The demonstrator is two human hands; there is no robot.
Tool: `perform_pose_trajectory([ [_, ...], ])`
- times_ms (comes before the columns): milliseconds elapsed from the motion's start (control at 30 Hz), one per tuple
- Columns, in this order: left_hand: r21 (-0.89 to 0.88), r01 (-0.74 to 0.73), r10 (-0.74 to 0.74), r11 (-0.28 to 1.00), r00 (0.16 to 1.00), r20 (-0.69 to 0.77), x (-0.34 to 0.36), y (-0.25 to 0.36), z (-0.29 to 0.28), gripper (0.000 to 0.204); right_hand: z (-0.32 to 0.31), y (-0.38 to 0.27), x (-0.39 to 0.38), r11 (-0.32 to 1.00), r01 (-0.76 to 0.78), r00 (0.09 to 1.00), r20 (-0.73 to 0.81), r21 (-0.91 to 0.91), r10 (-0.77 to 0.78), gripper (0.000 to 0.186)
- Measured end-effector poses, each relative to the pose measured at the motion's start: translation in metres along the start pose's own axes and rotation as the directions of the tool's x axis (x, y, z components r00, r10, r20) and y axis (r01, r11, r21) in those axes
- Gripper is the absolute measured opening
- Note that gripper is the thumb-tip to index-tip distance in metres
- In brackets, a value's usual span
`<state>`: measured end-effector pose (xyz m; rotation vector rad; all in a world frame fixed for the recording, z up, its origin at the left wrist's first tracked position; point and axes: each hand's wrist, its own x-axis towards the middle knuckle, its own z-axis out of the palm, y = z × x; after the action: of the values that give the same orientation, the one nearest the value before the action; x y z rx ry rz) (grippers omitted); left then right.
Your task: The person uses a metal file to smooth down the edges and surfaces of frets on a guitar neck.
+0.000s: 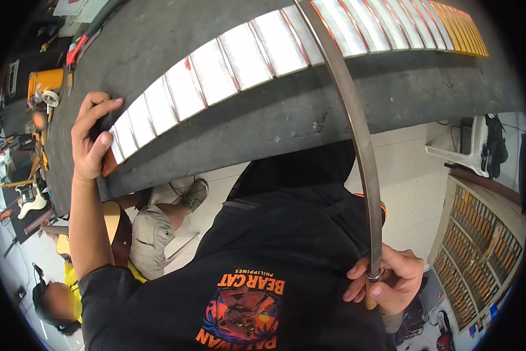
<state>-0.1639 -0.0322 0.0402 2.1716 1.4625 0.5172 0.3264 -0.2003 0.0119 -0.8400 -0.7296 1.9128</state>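
Observation:
A long fretboard (187, 88), masked in white between metal frets and yellow at its right end, lies diagonally along the dark workbench (274, 120). My left hand (94, 134) grips its left end, with thumb on the near side and fingers round the far side. My right hand (394, 278), low at the right over my shirt, is closed round the wooden handle of a long flat metal file (356, 128). The file's blade reaches up across the fretboard, right of its middle, and runs out of the top edge.
At lower left a person in yellow (70, 316) sits with an acoustic guitar (111, 225). Tools and tape rolls (49, 96) crowd the left side, near a white electric guitar (29, 202). At right are a white plastic piece of furniture (456, 152) and a rack of many files (473, 257).

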Motion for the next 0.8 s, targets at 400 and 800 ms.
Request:
perform_pose_trajectory([
  [400,0.034,0.068,-0.068,0.997,0.998,0.001,-0.003,0.002,0.001,0.07,-0.016,-0.001,0.004,1.0,-0.006,0.998,0.07,0.022,0.005,0.059],
  [800,0.012,0.008,-0.007,1.0,0.998,-0.058,0.0,0.012,0.009,0.058,-0.005,0.003,-0.02,0.962,-0.024,0.985,-0.171,-0.27,-0.023,0.05],
])
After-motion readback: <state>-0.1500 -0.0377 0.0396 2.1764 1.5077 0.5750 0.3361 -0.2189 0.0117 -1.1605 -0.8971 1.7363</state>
